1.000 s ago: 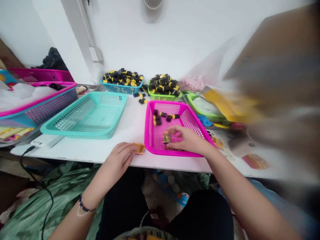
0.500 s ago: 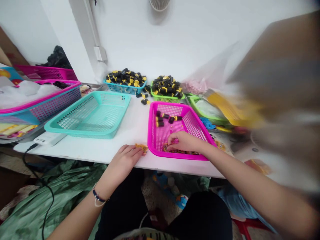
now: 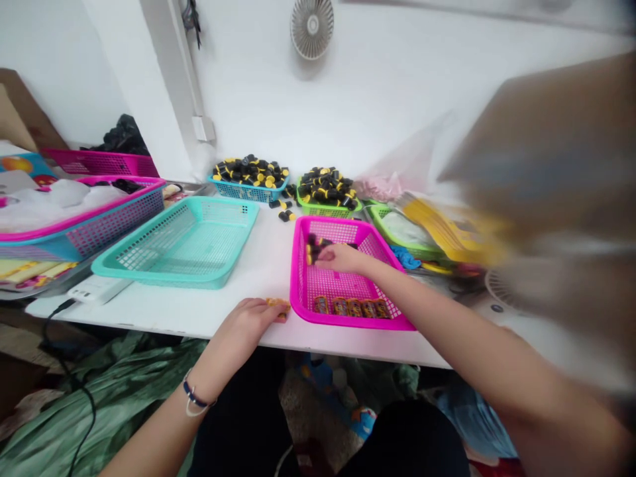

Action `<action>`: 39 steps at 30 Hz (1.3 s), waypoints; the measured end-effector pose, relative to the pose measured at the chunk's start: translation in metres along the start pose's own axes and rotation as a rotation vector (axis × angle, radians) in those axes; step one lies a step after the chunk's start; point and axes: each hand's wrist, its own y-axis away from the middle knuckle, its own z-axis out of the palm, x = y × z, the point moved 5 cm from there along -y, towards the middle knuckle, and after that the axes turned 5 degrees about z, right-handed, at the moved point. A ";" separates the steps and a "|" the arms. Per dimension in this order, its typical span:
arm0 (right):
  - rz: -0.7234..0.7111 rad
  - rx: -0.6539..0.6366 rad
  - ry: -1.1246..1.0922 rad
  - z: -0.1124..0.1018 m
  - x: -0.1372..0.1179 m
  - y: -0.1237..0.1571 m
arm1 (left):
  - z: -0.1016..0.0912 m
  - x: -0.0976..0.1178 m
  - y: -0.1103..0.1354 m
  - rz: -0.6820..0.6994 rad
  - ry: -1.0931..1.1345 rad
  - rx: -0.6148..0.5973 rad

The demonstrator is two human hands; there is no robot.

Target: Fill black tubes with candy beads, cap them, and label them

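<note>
My right hand [image 3: 340,257] is inside the pink basket [image 3: 294,285], thumb and fingers closed at a small black cylinder with a yellow end [image 3: 311,255]. A few similar cylinders lie beside it, partly hidden by the hand. Along the basket's front wall stands a row of several cylinders with yellow-orange printed wrapping [image 3: 354,307]. My left hand [image 3: 246,322] rests on the table's front edge, its fingers closed over a yellow-orange printed piece [image 3: 279,305] just left of the basket. The fingers cover most of that piece.
A turquoise basket [image 3: 169,278] stands left on the white table [image 3: 263,258]. Behind are a blue basket [image 3: 248,192] and a green basket [image 3: 328,211] heaped with black-and-yellow cylinders. A power strip [image 3: 99,290] lies at left. Yellow packs [image 3: 442,228] and a blurred brown box [image 3: 556,132] crowd the right.
My right hand has moved from the basket's front row back to the loose black cylinders, uncovering the printed ones. My left hand has stayed on the printed piece. The view has tilted up slightly.
</note>
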 end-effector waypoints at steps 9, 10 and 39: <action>0.113 0.117 0.157 0.016 -0.008 -0.044 | -0.004 -0.017 -0.007 -0.106 0.034 0.017; 0.110 0.121 0.164 0.015 -0.006 -0.041 | -0.004 -0.019 -0.007 -0.113 0.034 0.024; -0.192 0.991 -1.133 0.076 -0.015 0.226 | 0.012 0.087 0.017 0.047 0.667 0.497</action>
